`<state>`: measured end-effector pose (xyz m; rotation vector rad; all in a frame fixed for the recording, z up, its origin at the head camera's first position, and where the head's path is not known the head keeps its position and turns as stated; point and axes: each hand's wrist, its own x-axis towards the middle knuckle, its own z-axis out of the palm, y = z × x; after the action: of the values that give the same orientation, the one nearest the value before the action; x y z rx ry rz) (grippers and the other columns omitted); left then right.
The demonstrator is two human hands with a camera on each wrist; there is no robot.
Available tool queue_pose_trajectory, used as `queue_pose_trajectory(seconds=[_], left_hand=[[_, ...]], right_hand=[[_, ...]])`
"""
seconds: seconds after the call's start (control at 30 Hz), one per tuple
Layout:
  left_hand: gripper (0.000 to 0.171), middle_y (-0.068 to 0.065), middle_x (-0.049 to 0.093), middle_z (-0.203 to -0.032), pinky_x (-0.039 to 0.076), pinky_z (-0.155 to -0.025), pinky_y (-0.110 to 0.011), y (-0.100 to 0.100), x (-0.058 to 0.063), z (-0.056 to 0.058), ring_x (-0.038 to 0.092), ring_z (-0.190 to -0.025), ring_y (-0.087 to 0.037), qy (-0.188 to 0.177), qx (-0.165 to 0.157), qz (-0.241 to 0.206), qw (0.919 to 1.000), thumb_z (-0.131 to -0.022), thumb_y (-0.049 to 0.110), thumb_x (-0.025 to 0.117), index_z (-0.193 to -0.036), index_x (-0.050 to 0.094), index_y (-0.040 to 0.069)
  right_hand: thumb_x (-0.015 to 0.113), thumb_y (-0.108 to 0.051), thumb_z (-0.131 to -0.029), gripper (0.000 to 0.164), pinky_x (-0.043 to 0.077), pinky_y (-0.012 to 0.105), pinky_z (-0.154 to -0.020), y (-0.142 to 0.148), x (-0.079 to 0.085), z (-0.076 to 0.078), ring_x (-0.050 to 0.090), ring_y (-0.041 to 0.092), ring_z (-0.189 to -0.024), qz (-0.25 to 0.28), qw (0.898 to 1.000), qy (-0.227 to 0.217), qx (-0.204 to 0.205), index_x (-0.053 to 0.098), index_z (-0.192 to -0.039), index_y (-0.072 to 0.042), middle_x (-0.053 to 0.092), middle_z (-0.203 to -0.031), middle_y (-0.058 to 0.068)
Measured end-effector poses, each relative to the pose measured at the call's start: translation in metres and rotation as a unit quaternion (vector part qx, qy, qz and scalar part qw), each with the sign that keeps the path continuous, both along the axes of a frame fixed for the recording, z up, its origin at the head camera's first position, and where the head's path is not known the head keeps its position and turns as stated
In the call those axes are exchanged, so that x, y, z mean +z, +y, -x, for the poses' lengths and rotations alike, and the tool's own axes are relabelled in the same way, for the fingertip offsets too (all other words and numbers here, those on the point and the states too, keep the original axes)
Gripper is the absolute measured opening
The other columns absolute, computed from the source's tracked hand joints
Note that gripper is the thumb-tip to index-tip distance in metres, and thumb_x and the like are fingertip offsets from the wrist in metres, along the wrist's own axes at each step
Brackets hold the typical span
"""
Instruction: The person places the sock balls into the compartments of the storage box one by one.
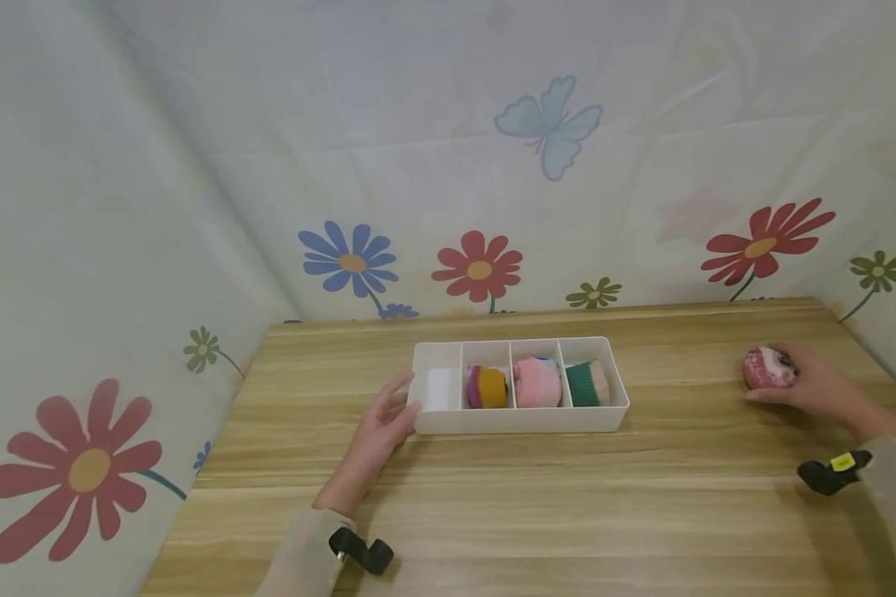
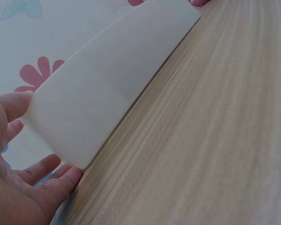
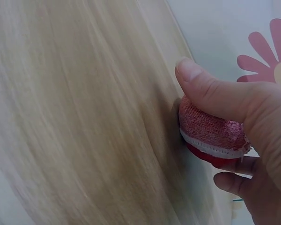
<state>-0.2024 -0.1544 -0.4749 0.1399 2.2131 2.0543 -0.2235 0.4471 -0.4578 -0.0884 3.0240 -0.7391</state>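
Observation:
My left hand [image 1: 379,423] rests against the left end of a long white divided box [image 1: 518,423]. In the left wrist view the thumb touches the upper corner of the box and the fingertips [image 2: 72,176] touch its lower corner. The leftmost compartment shows only its white floor. To its right, in order, sit a purple and mustard rolled sock [image 1: 489,387], a pink rolled sock [image 1: 538,383] and a green and beige rolled sock [image 1: 586,385], one per compartment. Far right, my right hand [image 1: 821,385] grips a pink-red and white rolled sock [image 3: 208,129] between thumb and fingers, close to the tabletop.
The wooden table [image 1: 538,514] runs back to a pale curtain [image 1: 418,166] printed with flowers and a butterfly. More of this cloth hangs along the left and right sides. Bare wood lies between the box and my right hand.

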Motion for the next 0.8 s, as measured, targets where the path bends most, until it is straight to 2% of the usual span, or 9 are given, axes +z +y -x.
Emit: queue_pose_trajectory(seconds=[0.47,0.8], left_hand=[[0.057,-0.013,0.047,-0.129,0.046,-0.088,-0.042,-0.001,0.0,0.001,0.05,-0.115,-0.028,-0.003,-0.004,-0.007,1.0,-0.089,0.031,0.064,-0.14,0.04,0.023],[0.056,-0.012,0.047,-0.129,0.046,-0.088,-0.042,0.0,0.0,0.001,0.05,-0.115,-0.028,-0.003,-0.003,0.002,1.0,-0.089,0.034,0.063,-0.139,0.041,0.024]], right_hand=[[0.077,-0.049,-0.07,0.102,0.033,0.067,-0.08,-0.008,0.004,-0.005,0.036,0.053,-0.101,-0.017,0.999,0.021,-0.023,0.029,-0.127,0.02,0.033,-0.118,0.041],[0.077,-0.044,-0.072,0.098,0.035,0.065,-0.077,-0.021,0.015,-0.008,0.039,0.05,-0.097,-0.002,0.999,0.037,-0.012,0.029,-0.129,0.019,0.036,-0.116,0.039]])
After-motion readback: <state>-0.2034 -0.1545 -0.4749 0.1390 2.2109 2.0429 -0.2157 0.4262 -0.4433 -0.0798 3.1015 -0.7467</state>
